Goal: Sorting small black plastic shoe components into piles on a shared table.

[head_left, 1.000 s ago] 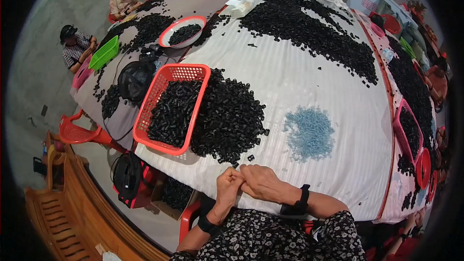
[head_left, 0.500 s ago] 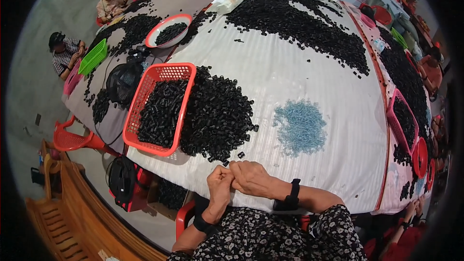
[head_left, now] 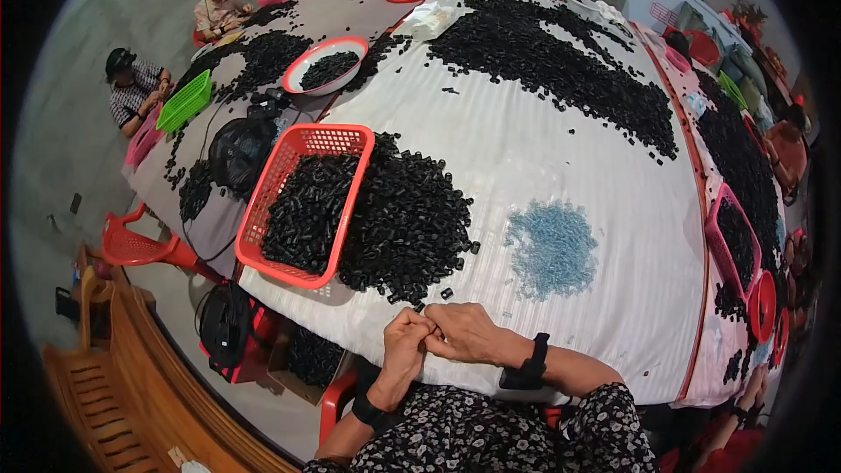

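My left hand (head_left: 403, 352) and my right hand (head_left: 466, 333) meet at the table's near edge, both closed with fingertips pressed together. A small black plastic piece (head_left: 419, 307) shows at the left fingertips; the fingers hide most of it. What sits between the right fingers is hidden. Just beyond lies a heap of small black plastic pieces (head_left: 412, 219), with one loose piece (head_left: 447, 293) close to my right knuckles. A red basket (head_left: 305, 280) full of black pieces stands at the heap's left. To the right is a pile of small clear bluish pieces (head_left: 554, 250).
A white cloth (head_left: 639, 315) covers the table. A wide black heap (head_left: 561, 57) spreads across its far side. A red-rimmed basin (head_left: 326, 86), a green basket (head_left: 184, 101) and a pink basket (head_left: 734, 241) stand around. Several people sit at the edges. A red chair (head_left: 144, 241) is at left.
The whole view has shifted slightly, so the table sits a little lower and further right. My hands stay pinched together at the same place by the table edge.
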{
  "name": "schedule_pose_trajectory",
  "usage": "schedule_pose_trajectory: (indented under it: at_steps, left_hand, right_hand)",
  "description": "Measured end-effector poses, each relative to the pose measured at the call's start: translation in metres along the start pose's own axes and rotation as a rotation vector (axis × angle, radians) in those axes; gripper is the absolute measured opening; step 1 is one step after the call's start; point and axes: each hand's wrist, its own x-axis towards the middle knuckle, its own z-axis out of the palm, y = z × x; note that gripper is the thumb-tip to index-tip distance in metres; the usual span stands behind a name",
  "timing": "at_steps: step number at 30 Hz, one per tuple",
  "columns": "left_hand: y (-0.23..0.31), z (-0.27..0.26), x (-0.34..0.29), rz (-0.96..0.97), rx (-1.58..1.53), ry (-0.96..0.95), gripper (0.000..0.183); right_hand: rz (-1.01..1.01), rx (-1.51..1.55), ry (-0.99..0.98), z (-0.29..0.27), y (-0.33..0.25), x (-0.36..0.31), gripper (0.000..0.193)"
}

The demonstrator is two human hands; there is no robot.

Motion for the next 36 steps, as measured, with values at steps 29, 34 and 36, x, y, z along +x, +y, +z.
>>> schedule_pose_trajectory:
  at_steps: [29, 34, 36]
  left_hand:
    - [0.004, -0.006, -0.005, 0.01, 0.199, -0.104, 0.011]
    - [0.009, -0.004, -0.007, 0.034, 0.176, -0.104, 0.01]
    - [0.013, -0.002, -0.009, 0.04, 0.211, -0.105, 0.01]
  right_hand:
    - [0.407, 0.441, -0.089, -0.028, -0.02, 0.002, 0.012]
    - [0.29, 0.391, -0.093, -0.023, -0.015, -0.002, 0.011]
    - [0.343, 0.369, -0.109, -0.025, -0.019, 0.0, 0.011]
